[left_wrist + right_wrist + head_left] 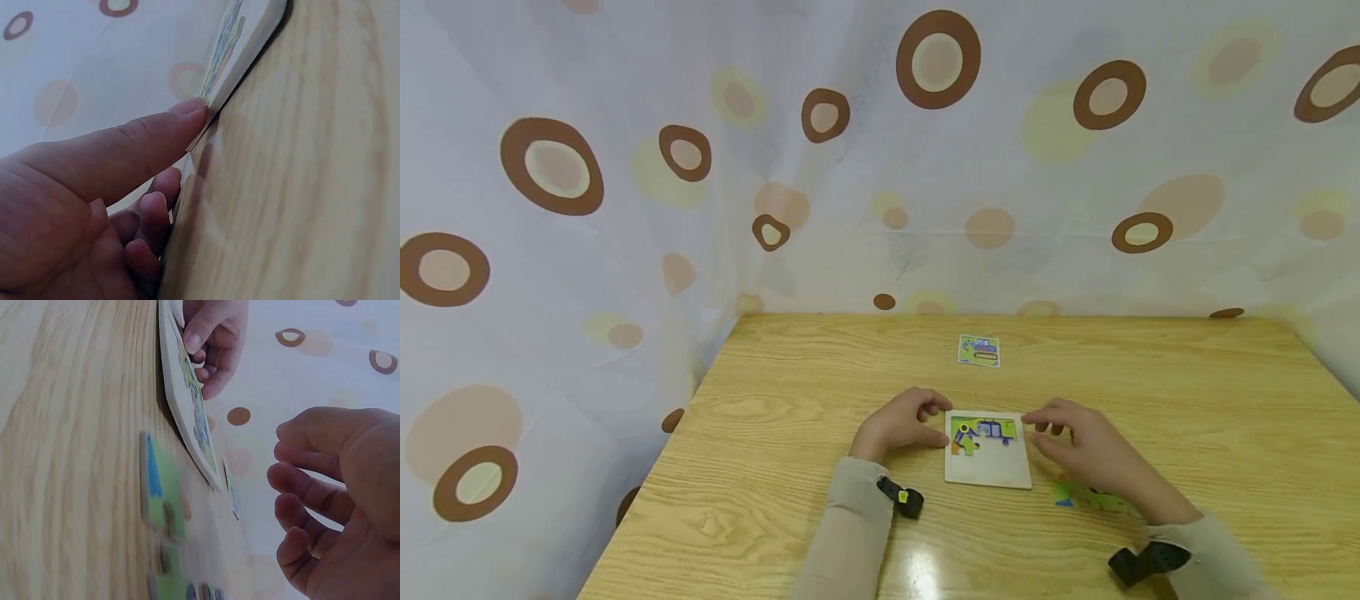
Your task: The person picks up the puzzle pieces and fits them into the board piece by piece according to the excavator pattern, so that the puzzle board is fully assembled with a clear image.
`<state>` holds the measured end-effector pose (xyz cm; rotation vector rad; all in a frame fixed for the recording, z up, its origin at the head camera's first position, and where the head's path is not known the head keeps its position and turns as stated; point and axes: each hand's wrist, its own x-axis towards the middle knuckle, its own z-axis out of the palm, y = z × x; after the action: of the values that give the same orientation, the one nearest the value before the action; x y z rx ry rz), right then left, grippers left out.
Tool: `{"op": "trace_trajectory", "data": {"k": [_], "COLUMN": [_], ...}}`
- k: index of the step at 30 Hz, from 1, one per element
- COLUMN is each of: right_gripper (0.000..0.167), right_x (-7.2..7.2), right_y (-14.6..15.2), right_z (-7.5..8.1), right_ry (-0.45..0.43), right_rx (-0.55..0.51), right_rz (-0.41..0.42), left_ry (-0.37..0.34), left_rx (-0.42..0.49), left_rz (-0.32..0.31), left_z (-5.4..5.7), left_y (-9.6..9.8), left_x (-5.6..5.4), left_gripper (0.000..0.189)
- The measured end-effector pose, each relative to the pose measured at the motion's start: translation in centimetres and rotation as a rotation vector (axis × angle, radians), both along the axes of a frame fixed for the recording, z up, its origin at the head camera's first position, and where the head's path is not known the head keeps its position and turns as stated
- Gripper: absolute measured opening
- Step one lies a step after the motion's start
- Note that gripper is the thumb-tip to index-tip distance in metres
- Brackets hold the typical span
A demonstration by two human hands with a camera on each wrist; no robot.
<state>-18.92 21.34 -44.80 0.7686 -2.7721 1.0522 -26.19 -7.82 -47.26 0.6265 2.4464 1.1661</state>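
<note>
A square puzzle board (pixel 988 472) with a pale frame lies on the table. Joined pieces (pixel 992 428) with a blue-and-yellow vehicle picture fill its upper part; the lower part is bare. My left hand (pixel 904 422) holds the board by its left edge, the thumb (pixel 169 134) against the rim and the other fingers bent behind it. Beside the board's right edge, my right hand (pixel 1086 442) hovers with loosely bent fingers and nothing between them, as the right wrist view shows. Loose green puzzle pieces (pixel 164 487) lie beneath and beside the right hand, partly hidden by it in the head view.
A small picture card (pixel 978 351) with a blue digger lies beyond the board. The wooden table (pixel 760 467) runs back to a wall covered by a white cloth (pixel 865 183) with brown and beige circles. Dark wrist cameras (pixel 910 502) are strapped over both sleeves.
</note>
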Motion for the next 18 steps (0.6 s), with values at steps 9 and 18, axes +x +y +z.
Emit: {"op": "trace_trajectory", "data": {"k": [9, 18], "right_gripper": [0.026, 0.026], "right_x": [0.3, 0.4], "right_y": [2.7, 4.5], "right_z": [0.0, -0.5], "right_ry": [0.029, 0.026], "right_rx": [0.002, 0.046], "right_rz": [-0.009, -0.035], "left_ry": [-0.002, 0.0], "left_rx": [0.013, 0.004], "left_rz": [0.012, 0.007], "left_z": [0.1, -0.1], "left_y": [0.0, 0.0], "left_x": [0.1, 0.2], "left_gripper": [0.042, 0.044]}}
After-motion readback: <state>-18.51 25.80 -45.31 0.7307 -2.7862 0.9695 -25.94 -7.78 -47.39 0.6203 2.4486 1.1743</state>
